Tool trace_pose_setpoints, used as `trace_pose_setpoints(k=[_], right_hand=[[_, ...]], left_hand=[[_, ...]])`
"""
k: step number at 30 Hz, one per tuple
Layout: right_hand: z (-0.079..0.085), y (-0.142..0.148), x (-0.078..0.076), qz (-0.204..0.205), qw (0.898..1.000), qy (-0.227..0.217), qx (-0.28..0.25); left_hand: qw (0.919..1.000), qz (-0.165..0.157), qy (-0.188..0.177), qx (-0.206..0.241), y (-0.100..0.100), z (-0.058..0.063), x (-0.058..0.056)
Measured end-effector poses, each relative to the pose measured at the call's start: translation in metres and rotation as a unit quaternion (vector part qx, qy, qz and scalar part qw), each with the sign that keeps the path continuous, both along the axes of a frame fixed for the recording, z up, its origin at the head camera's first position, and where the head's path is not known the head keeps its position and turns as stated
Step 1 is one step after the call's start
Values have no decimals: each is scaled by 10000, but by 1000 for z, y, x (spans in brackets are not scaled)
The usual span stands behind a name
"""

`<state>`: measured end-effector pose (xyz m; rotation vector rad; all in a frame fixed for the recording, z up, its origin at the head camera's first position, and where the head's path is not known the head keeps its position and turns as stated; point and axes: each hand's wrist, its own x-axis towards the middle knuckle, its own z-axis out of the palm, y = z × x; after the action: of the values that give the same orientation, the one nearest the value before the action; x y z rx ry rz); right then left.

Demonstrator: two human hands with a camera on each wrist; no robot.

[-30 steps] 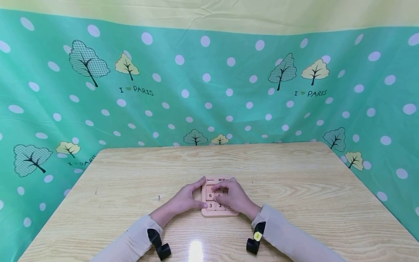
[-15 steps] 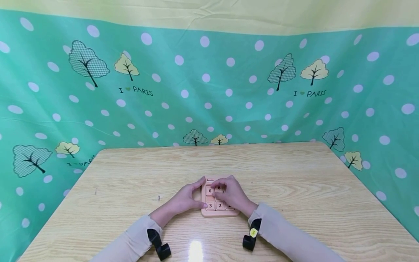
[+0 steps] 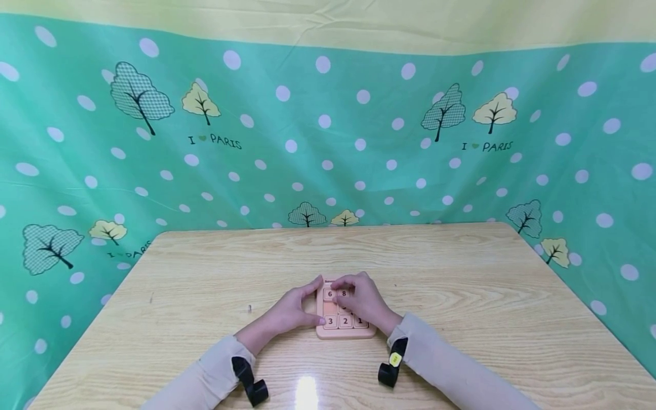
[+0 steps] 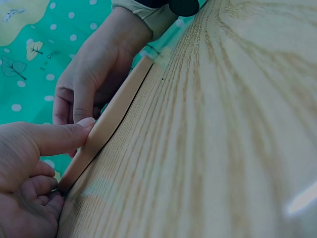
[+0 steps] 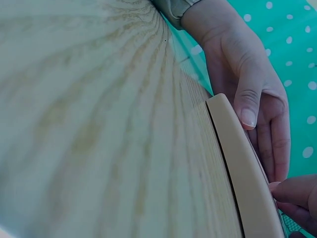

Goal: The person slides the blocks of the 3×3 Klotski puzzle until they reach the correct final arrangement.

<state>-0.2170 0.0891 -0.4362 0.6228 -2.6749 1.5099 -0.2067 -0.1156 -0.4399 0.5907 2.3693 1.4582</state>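
A pink number sliding puzzle (image 3: 348,336) lies flat on the table in the head view. My left hand (image 3: 287,312) grips its left side, thumb at the near corner and forefinger at the far one; the left wrist view shows this thumb (image 4: 64,139) against the board's edge. Over the board, my right hand (image 3: 366,299) pinches the 6 tile (image 3: 329,294) between thumb and forefinger, in the far left cell. Below that tile is a vacant cell. The 3 tile (image 3: 330,322), 2 and 1 form the near row. My right hand hides the right-hand tiles.
The wooden table (image 3: 230,267) reaches back to a green dotted cloth (image 3: 328,136). A tiny scrap (image 3: 249,308) lies left of the puzzle. Each wrist carries a black strap (image 3: 248,381) with a camera.
The 6 tile has slid away from me, from the middle left cell into the far left one, under my right hand's fingers. My left hand has stayed in place.
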Motion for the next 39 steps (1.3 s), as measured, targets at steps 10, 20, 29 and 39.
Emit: trace_pose_setpoints(k=[10,20,29,39], right_hand=[[0,1,1,-89,9999,-90,44],[0,9,15,-67,9998,-197,28],[0,13,31,108,9996,-218,118],[-1,14,38,487,9985,-91,246]], left_hand=[[10000,-5,61,-17,0,0,0],[10000,2,84,9,0,-1,0],[9999,36,143,-53,0,0,1],[9999,9,135,-1,0,0,1]])
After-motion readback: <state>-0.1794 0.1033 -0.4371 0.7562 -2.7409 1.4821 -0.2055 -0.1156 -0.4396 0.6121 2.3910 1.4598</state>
